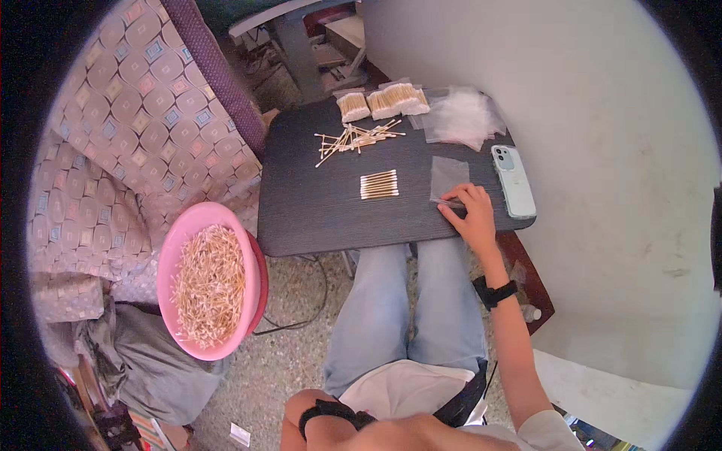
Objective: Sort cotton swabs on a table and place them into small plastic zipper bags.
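My right hand (472,216) is at the table's near right part, thumb and fingertips closed on the near edge of a small clear plastic bag (450,174) lying flat. Left of the bag, several cotton swabs (379,185) lie side by side in a neat row. Beyond them is a loose, crisscrossed heap of cotton swabs (353,140). My left arm shows bent at the lower edge with a black band, but the fingers of my left hand (310,410) cannot be made out.
On the dark table (301,218), bags filled with swabs (397,98) and a stack of clear bags (465,116) lie at the back. A pale phone (514,182) lies by the right edge, near the wall (602,150). A pink basin (167,282) full of swabs stands left.
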`<state>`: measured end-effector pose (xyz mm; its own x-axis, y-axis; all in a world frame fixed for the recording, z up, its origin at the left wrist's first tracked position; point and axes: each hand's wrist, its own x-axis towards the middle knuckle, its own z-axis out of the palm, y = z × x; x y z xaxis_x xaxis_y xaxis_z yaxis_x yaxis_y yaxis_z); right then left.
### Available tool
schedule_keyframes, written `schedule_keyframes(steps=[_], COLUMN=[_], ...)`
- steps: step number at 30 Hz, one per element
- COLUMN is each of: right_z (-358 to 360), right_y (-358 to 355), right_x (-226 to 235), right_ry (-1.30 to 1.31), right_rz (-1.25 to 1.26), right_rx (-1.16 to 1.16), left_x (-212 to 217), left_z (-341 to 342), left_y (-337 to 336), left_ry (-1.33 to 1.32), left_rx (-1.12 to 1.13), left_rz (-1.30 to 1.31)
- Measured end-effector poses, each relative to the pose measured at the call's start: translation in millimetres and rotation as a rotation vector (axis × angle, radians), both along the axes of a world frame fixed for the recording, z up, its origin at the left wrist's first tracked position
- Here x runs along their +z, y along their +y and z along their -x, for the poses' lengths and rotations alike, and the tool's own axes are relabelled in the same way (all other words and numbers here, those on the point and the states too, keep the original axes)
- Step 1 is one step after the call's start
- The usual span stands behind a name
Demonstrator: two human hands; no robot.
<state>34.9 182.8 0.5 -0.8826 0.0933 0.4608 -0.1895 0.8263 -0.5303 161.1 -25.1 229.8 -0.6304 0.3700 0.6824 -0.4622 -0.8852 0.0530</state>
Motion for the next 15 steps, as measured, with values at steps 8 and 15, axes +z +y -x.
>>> schedule_keyframes(steps=[8,15], right_z=[-18,-122], right_y=[9,-86], right_x=[33,202], right_ry=[0.129,-0.224], right_rz=[0.137,0.667], right_rx=[0.046,0.355], left_x=[-41,-47], left_z=[32,37], left_y=[-38,-54], left_ry=[-0.255,-0.529], left_rx=[0.365,0.813], left_rz=[0.578,0.762])
